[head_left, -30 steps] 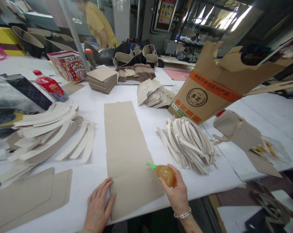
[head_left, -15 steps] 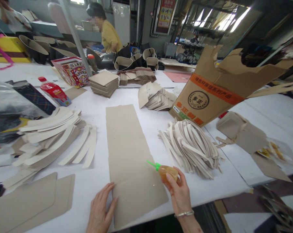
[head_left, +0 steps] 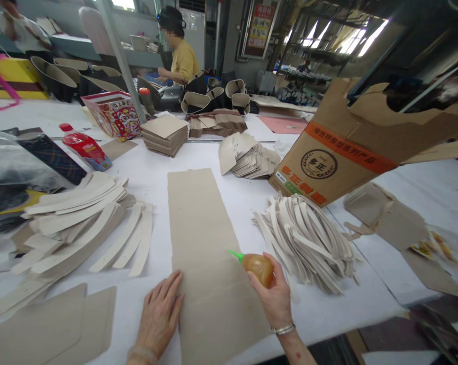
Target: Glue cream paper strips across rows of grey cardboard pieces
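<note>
A long grey-beige cardboard sheet (head_left: 202, 223) lies lengthwise on the white table before me. My left hand (head_left: 161, 309) rests at its left edge, fingers stretched out and touching the border. In my right hand (head_left: 274, 299) is a squeeze glue bottle (head_left: 257, 268) with amber contents, tilted over the sheet. Its green nozzle (head_left: 235, 254) points left, close above the cardboard; whether the tip touches cannot be made out. To the right of the bottle lies a bundle of narrow pale strips (head_left: 305, 243). Wider curved strips (head_left: 80, 228) are heaped on the left.
Cut board pieces (head_left: 35, 324) lie at the near left. Farther back are a stack of square boards (head_left: 165, 134), a fanned pile (head_left: 247, 154), a red bottle (head_left: 85, 147) and a large open carton (head_left: 328, 157). A person in yellow (head_left: 183, 61) works beyond.
My left hand has slid slightly up the sheet's edge. The glue bottle has turned a little in my right hand, its nozzle still over the sheet. The view has shifted slightly.
</note>
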Available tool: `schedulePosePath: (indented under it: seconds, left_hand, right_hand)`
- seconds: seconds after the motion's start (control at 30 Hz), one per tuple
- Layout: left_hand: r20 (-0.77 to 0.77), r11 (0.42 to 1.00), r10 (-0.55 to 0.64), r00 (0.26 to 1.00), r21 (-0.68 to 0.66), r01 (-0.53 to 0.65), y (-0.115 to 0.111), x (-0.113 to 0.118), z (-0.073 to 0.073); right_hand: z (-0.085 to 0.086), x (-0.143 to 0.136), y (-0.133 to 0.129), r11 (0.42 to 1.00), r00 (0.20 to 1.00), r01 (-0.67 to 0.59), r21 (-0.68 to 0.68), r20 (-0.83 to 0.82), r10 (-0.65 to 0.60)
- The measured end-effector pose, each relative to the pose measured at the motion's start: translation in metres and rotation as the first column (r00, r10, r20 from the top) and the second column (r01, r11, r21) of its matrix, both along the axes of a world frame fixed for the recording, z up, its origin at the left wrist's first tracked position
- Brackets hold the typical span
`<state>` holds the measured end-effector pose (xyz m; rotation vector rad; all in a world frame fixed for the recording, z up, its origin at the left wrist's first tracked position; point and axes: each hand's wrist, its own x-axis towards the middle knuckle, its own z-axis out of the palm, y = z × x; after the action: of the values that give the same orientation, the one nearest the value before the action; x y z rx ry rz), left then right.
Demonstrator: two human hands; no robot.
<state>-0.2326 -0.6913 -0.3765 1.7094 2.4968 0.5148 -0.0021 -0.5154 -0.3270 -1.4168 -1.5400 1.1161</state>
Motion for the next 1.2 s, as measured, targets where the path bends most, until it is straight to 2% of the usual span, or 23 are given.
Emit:
schedulePosePath:
  seconds: [0.1,0.23,0.33,0.4,0.57,0.97,1.1,1.2]
  left_hand:
    - [-0.019,1.000,0.019,1.000,-0.003,-0.019,0.014,0.006,0.010]
    - [0.014,0.997,-0.039,0.999,-0.061,0.039,0.050,0.028,0.022]
    - [0.043,0.993,-0.047,0.998,-0.102,0.051,0.075,0.049,0.023]
    - [0.067,0.992,-0.040,0.997,-0.117,0.048,0.084,0.059,0.020]
    - [0.092,0.991,-0.035,0.995,-0.128,0.046,0.082,0.069,0.017]
    - [0.073,0.993,0.001,0.997,-0.117,0.007,0.076,0.068,0.021]
    - [0.079,0.997,0.017,0.997,-0.083,-0.010,0.072,0.061,0.027]
    - [0.034,0.998,0.042,0.999,-0.046,-0.041,0.061,0.048,0.027]
  right_hand:
    - [0.006,-0.001,0.002,0.996,0.997,0.046,-0.077,-0.061,-0.051]
    - [0.013,0.000,0.002,0.987,0.988,0.076,-0.143,-0.121,-0.093]
    - [0.015,0.002,0.003,0.987,0.986,0.079,-0.140,-0.134,-0.098]
    - [0.015,0.003,0.003,0.986,0.986,0.075,-0.148,-0.139,-0.096]
    - [0.014,0.006,0.002,0.986,0.988,0.066,-0.156,-0.128,-0.086]
    - [0.015,0.007,-0.001,0.992,0.994,0.047,-0.117,-0.092,-0.058]
    - [0.012,0.009,-0.001,0.992,0.992,0.048,-0.121,-0.106,-0.061]
    - [0.010,0.011,-0.001,0.995,0.996,0.032,-0.093,-0.080,-0.040]
